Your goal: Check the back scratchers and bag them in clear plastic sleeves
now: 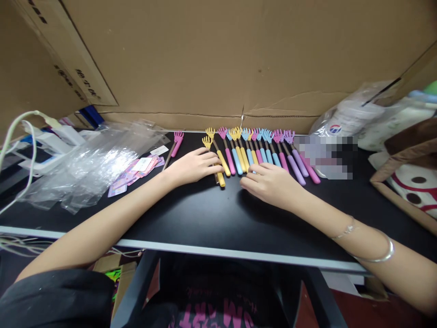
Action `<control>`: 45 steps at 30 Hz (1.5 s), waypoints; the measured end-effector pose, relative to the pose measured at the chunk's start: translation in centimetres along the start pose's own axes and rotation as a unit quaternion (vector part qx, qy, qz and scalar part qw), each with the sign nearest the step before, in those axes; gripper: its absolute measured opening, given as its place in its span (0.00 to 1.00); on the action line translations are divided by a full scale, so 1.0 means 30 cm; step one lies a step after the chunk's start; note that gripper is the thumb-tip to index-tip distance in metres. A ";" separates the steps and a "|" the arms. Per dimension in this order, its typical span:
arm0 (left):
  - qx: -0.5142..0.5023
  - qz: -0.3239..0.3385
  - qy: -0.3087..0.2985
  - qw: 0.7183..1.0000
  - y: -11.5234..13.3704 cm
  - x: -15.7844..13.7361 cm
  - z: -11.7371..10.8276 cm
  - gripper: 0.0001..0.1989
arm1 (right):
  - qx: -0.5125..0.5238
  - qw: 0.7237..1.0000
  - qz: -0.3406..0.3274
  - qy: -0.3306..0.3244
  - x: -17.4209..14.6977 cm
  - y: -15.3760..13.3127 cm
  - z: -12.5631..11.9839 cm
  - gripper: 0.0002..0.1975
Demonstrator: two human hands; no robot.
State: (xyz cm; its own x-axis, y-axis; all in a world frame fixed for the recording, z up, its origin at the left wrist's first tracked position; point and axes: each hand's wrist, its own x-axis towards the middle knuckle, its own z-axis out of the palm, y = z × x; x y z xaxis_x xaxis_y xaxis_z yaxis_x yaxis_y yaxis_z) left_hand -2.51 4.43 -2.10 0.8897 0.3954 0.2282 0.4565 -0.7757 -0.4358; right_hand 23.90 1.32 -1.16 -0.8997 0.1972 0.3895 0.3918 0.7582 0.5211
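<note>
My left hand [200, 166] lies at the left end of a row of back scratchers. Its fingers are closed over a yellow back scratcher [222, 183], whose hand-shaped head shows above the knuckles. Beside it is another yellow back scratcher [223, 162]. My right hand [273, 184] is at the lower ends of the middle handles, fingers bent together; what they hold, if anything, is hidden. The row runs right through pink [230, 160], blue and yellow to a purple back scratcher [296, 166]. Left of my left hand lies a separate pink back scratcher [176, 145].
Clear plastic sleeves [85, 159] and pink printed cards [136, 173] lie on the left of the black table [205, 218]. A white cable [34, 132] hangs there. A bagged cup [355, 116] and a brown-handled bag [409, 168] stand right. Cardboard [239, 59] walls the back.
</note>
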 end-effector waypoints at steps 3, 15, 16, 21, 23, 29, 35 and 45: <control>0.014 0.007 0.021 1.000 0.019 0.011 0.001 0.13 | 0.014 1.000 0.018 -0.006 -0.003 0.005 0.002 0.13; 0.027 0.034 0.135 0.990 0.121 0.063 -0.025 0.15 | 0.171 0.977 0.124 -0.030 -0.001 -0.040 -0.009 0.16; 0.031 0.028 0.141 0.989 0.125 0.064 -0.027 0.15 | 0.188 0.972 0.139 -0.032 0.001 -0.044 -0.012 0.16; 0.016 -0.012 0.185 0.983 0.130 0.061 -0.033 0.13 | 0.289 0.924 0.246 -0.051 0.007 -0.044 -0.028 0.13; 0.006 -0.028 0.191 0.981 0.132 0.059 -0.034 0.13 | 0.335 0.900 0.274 -0.060 0.011 -0.045 -0.034 0.12; -0.018 -0.054 0.179 0.982 0.138 0.059 -0.031 0.14 | 0.374 0.866 0.319 -0.093 0.014 -0.049 -0.032 0.08; -0.101 -0.109 0.154 0.977 0.122 0.052 -0.029 0.12 | 0.492 0.804 0.334 -0.003 0.006 0.056 -0.054 0.11; -0.204 -0.173 0.144 0.953 0.129 0.051 -0.034 0.09 | 0.651 0.573 0.471 0.163 -0.029 0.173 -0.030 0.16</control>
State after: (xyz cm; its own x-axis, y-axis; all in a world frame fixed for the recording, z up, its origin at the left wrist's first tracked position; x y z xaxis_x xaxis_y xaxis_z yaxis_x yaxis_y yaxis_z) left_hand 0.62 1.53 -2.56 0.6217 0.5565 0.5512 0.6300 -0.7734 0.0703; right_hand 26.89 4.51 1.90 -0.2394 0.9342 0.2645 0.0072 0.2741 -0.9617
